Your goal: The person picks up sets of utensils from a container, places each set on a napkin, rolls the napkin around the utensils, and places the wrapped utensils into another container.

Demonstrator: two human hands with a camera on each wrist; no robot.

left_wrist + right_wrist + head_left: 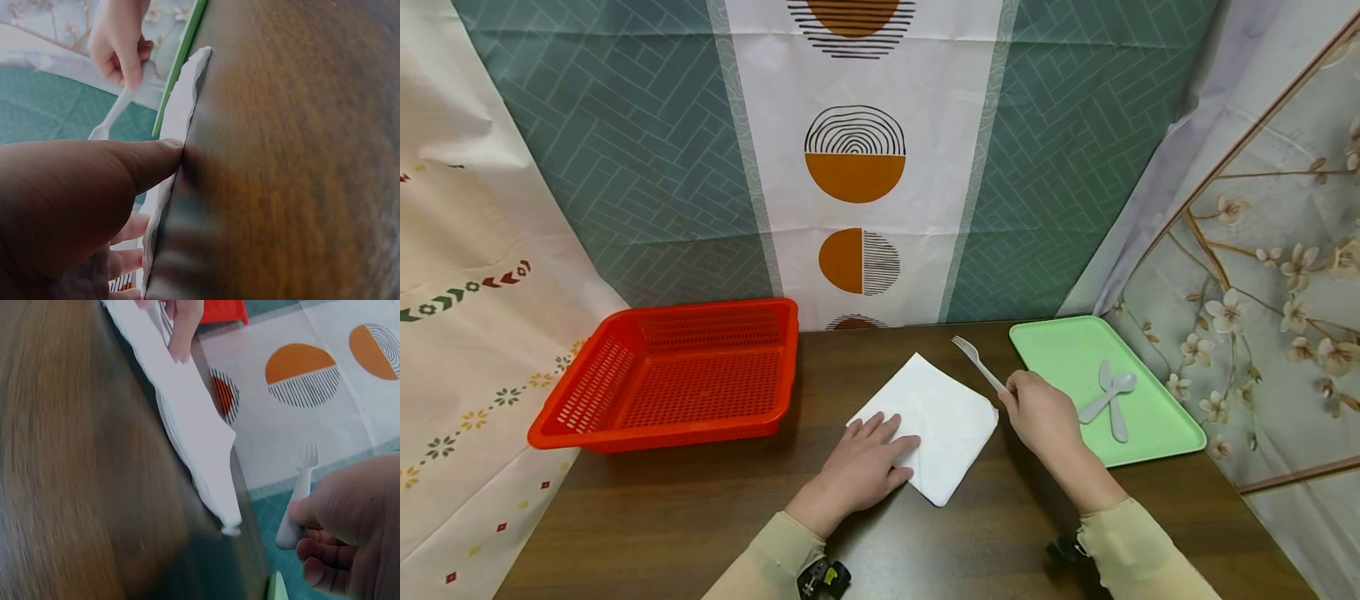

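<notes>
A white fork (980,363) is pinched by its handle between thumb and fingers of my right hand (1043,412), its tines pointing away to the upper left. That hand is in the air between the napkin and the green tray. My left hand (868,462) rests with spread fingers on the left edge of a folded white napkin (943,425), which lies slantwise on the table. In the left wrist view the left thumb (156,159) touches the napkin's edge. The right wrist view shows the fork (301,494) apart from the napkin.
On the right, a light green tray (1157,437) holds a white spoon (1122,384) crossed over a white knife (1117,421). A red perforated basket (700,429) stands at the left on the brown wooden table (700,508). Patterned cloths (677,150) hang behind and beside it.
</notes>
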